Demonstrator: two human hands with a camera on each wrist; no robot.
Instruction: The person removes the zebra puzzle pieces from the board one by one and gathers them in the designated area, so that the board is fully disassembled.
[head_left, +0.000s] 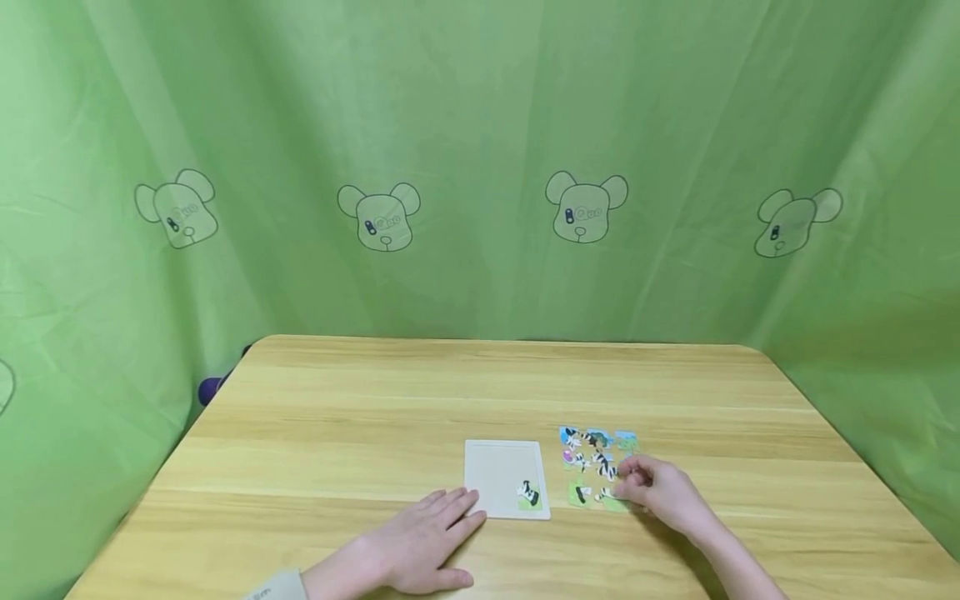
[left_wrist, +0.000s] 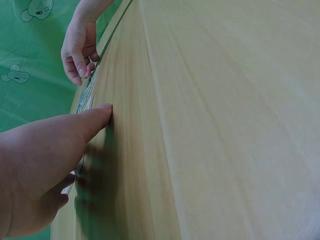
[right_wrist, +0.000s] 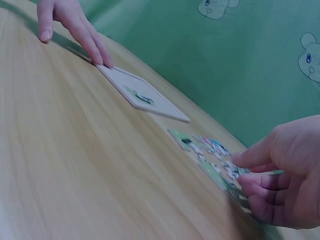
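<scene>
A pale square puzzle tray (head_left: 498, 475) with a raised rim lies on the table. One puzzle piece (head_left: 529, 495), green with a black-and-white figure, sits in its lower right corner. My left hand (head_left: 427, 537) lies flat with spread fingers, the fingertips touching the tray's left edge. To the right of the tray, several loose puzzle pieces (head_left: 579, 493) lie in rough rows, with blue, green and black-and-white parts. Over the right side of these pieces hovers my right hand (head_left: 663, 493), its fingers loosely bent. In the right wrist view, thumb and fingertips stand apart, with no piece visible between them.
The wooden table (head_left: 337, 400) extends around the tray and pieces. Behind it hangs a green curtain (head_left: 480, 100) printed with bear heads. A dark purple object (head_left: 210, 390) shows beyond the table's left edge.
</scene>
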